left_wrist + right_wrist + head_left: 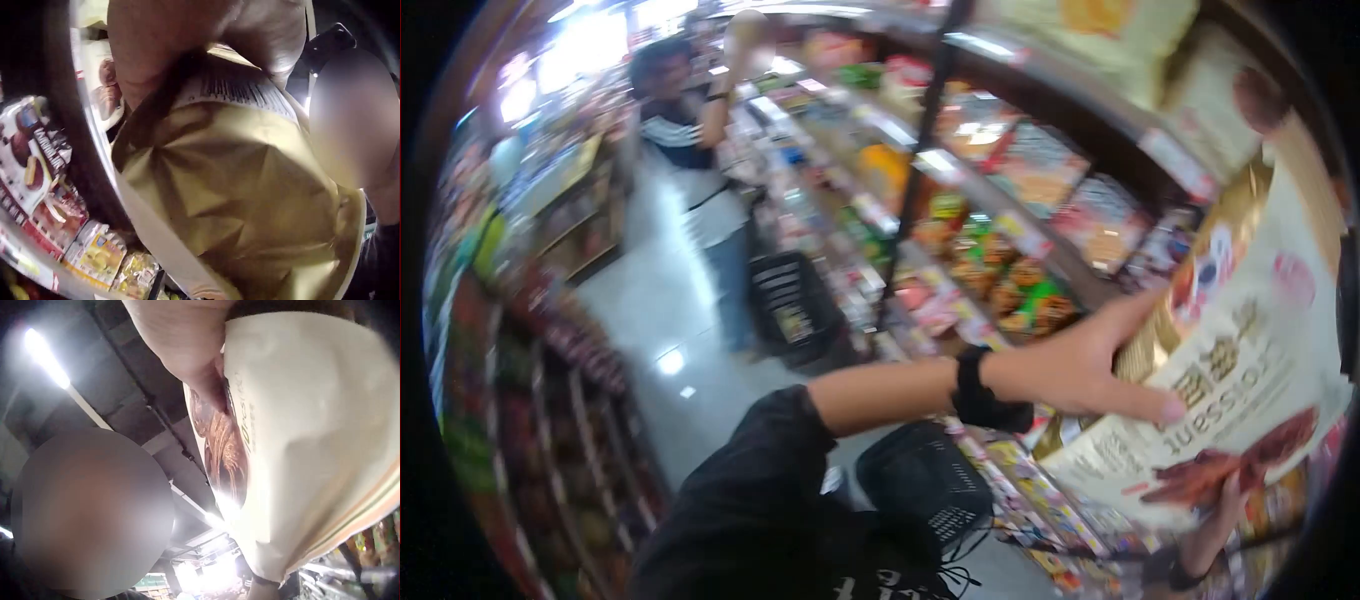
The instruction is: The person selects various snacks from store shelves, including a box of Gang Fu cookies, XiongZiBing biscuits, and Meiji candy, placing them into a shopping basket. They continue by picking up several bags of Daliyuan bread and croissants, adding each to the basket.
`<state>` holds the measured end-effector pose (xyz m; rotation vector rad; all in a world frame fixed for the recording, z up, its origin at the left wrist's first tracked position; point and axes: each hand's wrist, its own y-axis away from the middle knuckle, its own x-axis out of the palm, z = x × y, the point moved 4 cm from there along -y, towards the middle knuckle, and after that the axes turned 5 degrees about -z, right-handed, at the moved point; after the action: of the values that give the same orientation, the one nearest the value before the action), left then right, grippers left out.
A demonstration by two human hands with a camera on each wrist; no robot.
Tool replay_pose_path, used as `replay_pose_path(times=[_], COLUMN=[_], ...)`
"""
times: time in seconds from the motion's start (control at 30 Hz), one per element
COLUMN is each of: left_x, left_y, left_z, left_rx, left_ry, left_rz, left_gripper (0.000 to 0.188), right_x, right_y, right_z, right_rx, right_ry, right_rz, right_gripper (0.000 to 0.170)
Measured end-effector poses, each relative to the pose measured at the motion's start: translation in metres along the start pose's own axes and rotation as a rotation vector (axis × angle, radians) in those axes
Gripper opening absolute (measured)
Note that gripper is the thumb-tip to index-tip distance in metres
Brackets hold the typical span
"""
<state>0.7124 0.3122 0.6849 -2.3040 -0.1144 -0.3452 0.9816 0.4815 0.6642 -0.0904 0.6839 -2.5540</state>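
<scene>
A large cream and gold bag of croissants (1200, 410), printed "Croissant" with a brown pastry picture, is held up tilted at the right of the head view. My left hand (1080, 365) grips its gold side edge, thumb across the printed front. In the left wrist view, my left hand (206, 37) holds it beside a barcode (244, 94), above the creased gold side panel. My right hand (1215, 530) grips the lower edge. In the right wrist view, the right thumb (209, 381) presses the front by the pastry picture; the other fingers are hidden behind the bag.
Shelves of packaged snacks (1010, 270) run along the right of the aisle. A dark shopping basket (925, 480) is low beside my body. Further down the grey floor (640, 300) stands another person (700, 190) near a second dark basket (795, 305). More shelves (550, 430) line the left.
</scene>
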Motion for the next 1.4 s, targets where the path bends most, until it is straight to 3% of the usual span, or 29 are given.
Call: replay_pose_path(times=[0.07,0.13,0.2,0.23,0.33,0.37,0.4,0.47,0.53,0.6,0.67,0.73,0.8,0.83,0.9,1.0,1.23,1.3,1.4], left_x=[-0.013,-0.020,-0.027,-0.028,-0.019,-0.015,-0.007,-0.001,0.001,0.002,0.006,0.012,0.019,0.019,0.023,0.021,-0.042,-0.065,-0.091], left_y=[0.043,0.093,0.153,0.179,0.255,0.284,0.299,0.345,0.363,0.378,0.406,0.423,0.445,0.456,0.491,0.536,0.618,0.635,0.675], left_z=[0.044,0.092,0.142,0.164,0.205,0.220,0.219,0.245,0.247,0.254,0.280,0.296,0.318,0.332,0.372,0.415,0.504,0.529,0.582], left_rx=[-0.106,-0.293,-0.550,-0.610,-0.825,-0.896,-0.978,-1.009,-1.067,-1.133,-1.119,-1.151,-1.162,-1.165,-1.137,-1.342,-1.371,-1.395,-1.429], left_ry=[-0.015,-0.107,-0.213,-0.145,-0.166,-0.116,-0.078,0.025,0.004,0.137,0.333,0.412,0.481,0.514,0.552,0.571,0.607,0.605,0.475], left_rz=[-0.144,-0.271,-0.372,-0.373,-0.383,-0.459,-0.510,-0.600,-0.694,-0.833,-0.931,-1.025,-1.074,-1.101,-1.147,-1.223,-1.272,-1.311,-1.472], left_gripper=[0.094,0.091,0.083,0.076,0.058,0.052,0.053,0.052,0.048,0.044,0.045,0.048,0.049,0.049,0.048,0.053,0.060,0.060,0.047], right_x=[-0.004,0.001,-0.014,0.004,-0.015,-0.008,-0.002,-0.002,-0.021,-0.044,-0.046,-0.055,-0.065,-0.050,-0.021,0.004,0.054,0.061,0.071], right_y=[0.019,0.042,0.056,0.068,0.102,0.111,0.122,0.143,0.172,0.199,0.217,0.253,0.303,0.321,0.348,0.378,0.405,0.419,0.445], right_z=[-0.049,-0.102,-0.164,-0.172,-0.247,-0.257,-0.260,-0.268,-0.310,-0.333,-0.344,-0.362,-0.398,-0.405,-0.421,-0.472,-0.608,-0.671,-0.771], right_rx=[0.105,0.381,0.758,0.772,0.911,0.864,0.817,0.901,0.880,1.047,1.094,1.273,1.398,1.430,1.479,1.563,1.545,1.578,1.633], right_ry=[-0.004,-0.110,-0.028,-0.184,0.064,0.054,0.046,0.032,-0.072,-0.110,-0.278,-0.407,-0.303,-0.199,-0.255,-0.291,-0.164,-0.181,-0.248], right_rz=[0.107,0.003,0.160,0.184,0.313,0.429,0.541,0.582,0.703,0.468,0.374,0.232,0.185,0.066,0.017,-0.025,0.055,0.037,0.080], right_gripper=[0.051,0.056,0.062,0.059,0.055,0.054,0.054,0.050,0.050,0.059,0.057,0.053,0.045,0.048,0.049,0.052,0.049,0.052,0.052])
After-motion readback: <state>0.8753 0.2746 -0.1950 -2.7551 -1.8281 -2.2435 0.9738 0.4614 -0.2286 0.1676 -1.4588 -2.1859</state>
